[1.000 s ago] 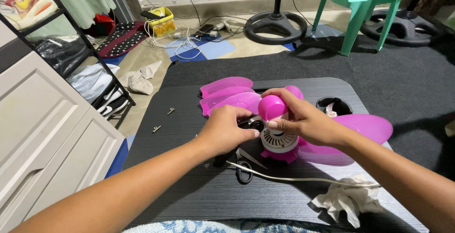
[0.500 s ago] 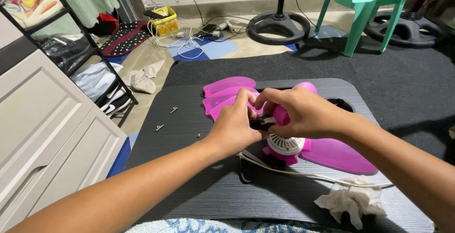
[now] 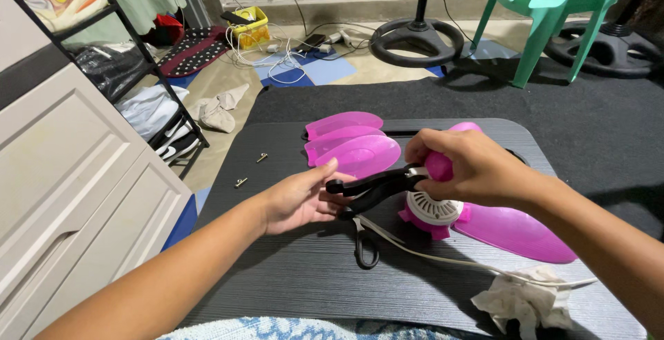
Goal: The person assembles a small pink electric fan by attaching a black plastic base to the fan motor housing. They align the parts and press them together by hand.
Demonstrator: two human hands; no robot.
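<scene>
My right hand (image 3: pixel 484 170) is shut on the round pink motor housing of a small fan (image 3: pixel 440 166); its white vented base (image 3: pixel 432 210) rests on the black lap table (image 3: pixel 290 285). My left hand (image 3: pixel 301 198) holds the black handles of a pliers-like tool (image 3: pixel 370 183) whose tip reaches the fan under my right fingers. One pink blade (image 3: pixel 515 231) sticks out to the right of the fan. Three loose pink blades (image 3: pixel 349 143) lie stacked behind the tool. Black-handled scissors (image 3: pixel 364 246) lie just below my left hand.
A white cord (image 3: pixel 449 260) runs to a crumpled tissue (image 3: pixel 526 300) at the front right. Two screws (image 3: pixel 261 157) (image 3: pixel 240 182) lie at the table's left. White cabinet (image 3: pixel 69 195) at left, green chair (image 3: pixel 560 1) and round stand bases (image 3: pixel 415 39) behind.
My left hand has pulled back to the left from the fan hub and now grips the black tool handles. The fan and my right hand have shifted slightly right.
</scene>
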